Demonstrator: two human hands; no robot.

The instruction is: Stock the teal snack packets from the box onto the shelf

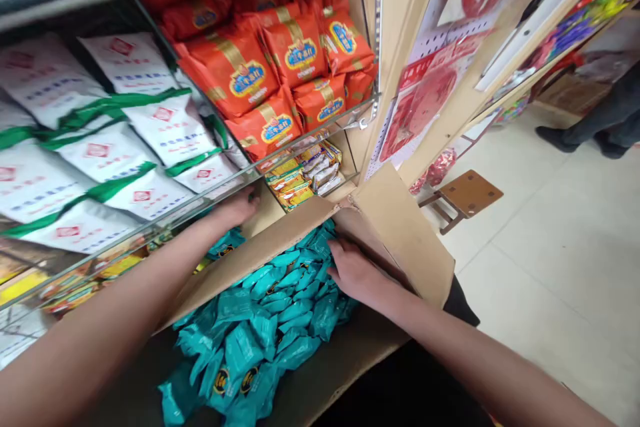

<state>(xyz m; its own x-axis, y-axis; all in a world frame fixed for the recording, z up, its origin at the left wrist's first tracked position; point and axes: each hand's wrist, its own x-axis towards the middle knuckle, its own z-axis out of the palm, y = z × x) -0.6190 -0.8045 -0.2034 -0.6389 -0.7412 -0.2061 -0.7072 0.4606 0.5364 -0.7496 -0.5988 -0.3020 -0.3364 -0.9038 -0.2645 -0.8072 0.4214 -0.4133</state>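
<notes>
1. Teal packets lie in a loose heap inside an open cardboard box at the near centre; a few more sit on the bottom shelf, just beyond the box's far wall.
2. The right hand is in the box at the heap's right side, fingers partly bent and touching packets; whether it grips one, I cannot tell.
3. The left hand is over the bottom shelf, near the packets there, fingers curled; its grasp cannot be made out.
4. That shelf shows a bare, pale wood-coloured patch, with small yellow-wrapped snacks to its right.
5. On the shelf above, white bags with green edges fill the left, orange-red packets the right.
6. To the right spreads a pale tiled floor, with a low brown stool and, at the far right, a person's dark-clad legs.
</notes>
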